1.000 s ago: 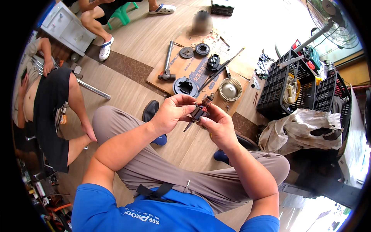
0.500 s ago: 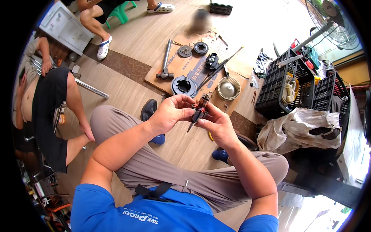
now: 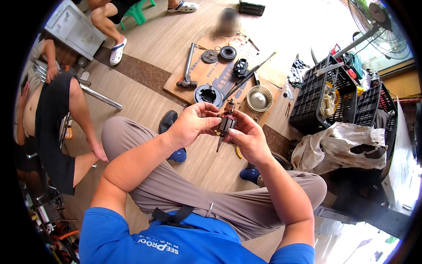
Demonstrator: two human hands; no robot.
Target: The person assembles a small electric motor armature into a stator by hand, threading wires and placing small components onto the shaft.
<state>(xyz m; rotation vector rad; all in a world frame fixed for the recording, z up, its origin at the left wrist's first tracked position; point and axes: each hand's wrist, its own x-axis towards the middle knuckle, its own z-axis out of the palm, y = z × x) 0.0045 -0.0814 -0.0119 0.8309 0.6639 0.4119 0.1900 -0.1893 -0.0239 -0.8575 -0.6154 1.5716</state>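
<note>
Between my two hands is a small motor armature (image 3: 227, 122), its copper windings and commutator upward and its thin shaft pointing down toward me. My left hand (image 3: 192, 124) pinches it from the left with thumb and fingers. From the other side my right hand (image 3: 249, 140) grips it, thumb on the dark core. Just beyond, on a flattened cardboard sheet (image 3: 178, 93), lie a round black motor housing (image 3: 208, 96) and a white blower wheel (image 3: 259, 99).
On the cardboard are also a hammer (image 3: 189, 66), a black ring part (image 3: 227, 53), a round plate (image 3: 210, 56) and a black plastic piece (image 3: 241, 68). Black crates (image 3: 307, 108) with tools stand at right, a cloth (image 3: 343, 147) before them. A seated person's leg (image 3: 83, 110) is at left.
The armature has turned a little in my fingers, so more of its dark core and windings shows. Both hands still hold it in nearly the same place.
</note>
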